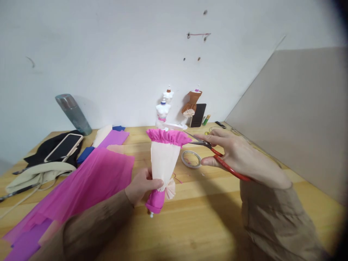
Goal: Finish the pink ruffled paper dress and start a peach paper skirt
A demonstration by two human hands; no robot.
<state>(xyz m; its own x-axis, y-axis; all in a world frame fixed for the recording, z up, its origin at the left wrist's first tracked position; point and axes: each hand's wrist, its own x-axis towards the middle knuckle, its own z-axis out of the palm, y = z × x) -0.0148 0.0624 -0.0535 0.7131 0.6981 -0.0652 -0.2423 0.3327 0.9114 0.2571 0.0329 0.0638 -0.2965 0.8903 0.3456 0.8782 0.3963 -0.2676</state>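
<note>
My left hand (141,186) grips a miniature dress form upside down by its waist. On the form is a crepe-paper dress (165,161) with a cream skirt, a pink ruffled hem (168,137) at the top and a pink bodice below. A pleated cream fan (170,189) sits at its waist, right beside my thumb. My right hand (228,150) holds red-handled scissors (232,170). Their blades are parted, with the tips at the right end of the pink hem; whether they touch the paper I cannot tell.
A roll of tape (191,159) lies behind the dress. Pink crepe paper (100,181) spreads over the left of the wooden table. Small white dress forms (163,110) and a brown-dressed one (192,103) stand by the wall. A phone (63,147) and a bottle (74,114) are at left.
</note>
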